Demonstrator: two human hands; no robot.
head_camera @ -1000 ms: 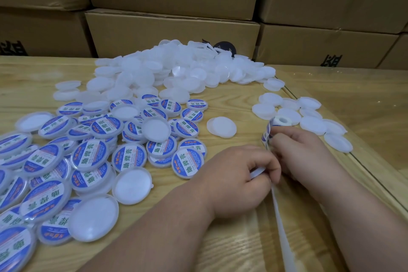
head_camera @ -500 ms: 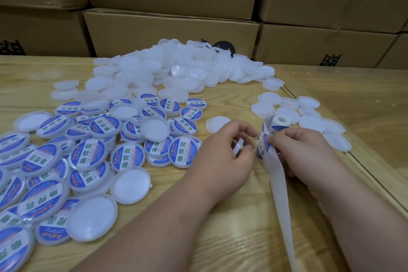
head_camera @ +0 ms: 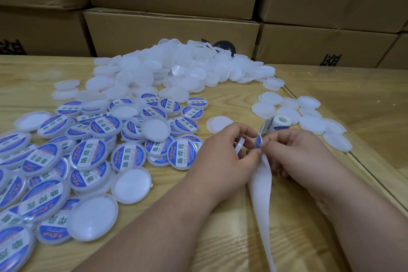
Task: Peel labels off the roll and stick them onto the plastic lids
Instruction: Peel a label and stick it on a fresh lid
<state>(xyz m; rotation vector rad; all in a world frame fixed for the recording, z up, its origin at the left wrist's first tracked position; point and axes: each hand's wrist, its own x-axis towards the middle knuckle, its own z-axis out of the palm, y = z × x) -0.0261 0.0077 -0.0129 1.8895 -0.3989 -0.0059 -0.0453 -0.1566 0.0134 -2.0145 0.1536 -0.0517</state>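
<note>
My left hand (head_camera: pixel 223 152) holds a blank white lid (head_camera: pixel 239 147) edge-on in its fingers, and its thumb tip touches a blue label (head_camera: pixel 258 139) on the strip. My right hand (head_camera: pixel 295 154) pinches that strip right at the label. The small label roll (head_camera: pixel 280 121) stands just behind my right fingers. Empty white backing paper (head_camera: pixel 262 196) trails from my hands toward the near edge. Labelled lids (head_camera: pixel 130 157) lie heaped at the left. A single blank lid (head_camera: pixel 217 123) lies just beyond my left hand.
A big heap of blank lids (head_camera: pixel 176 73) lies at the back of the wooden table (head_camera: pixel 198 238). A smaller group of blank lids (head_camera: pixel 313 123) lies to the right by a seam in the tabletop. Stacked cardboard boxes (head_camera: pixel 172 28) wall off the far side.
My left hand has lifted with the lid and come back with its thumb on the label. The right hand pulled more strip off the roll, so the backing hangs longer.
</note>
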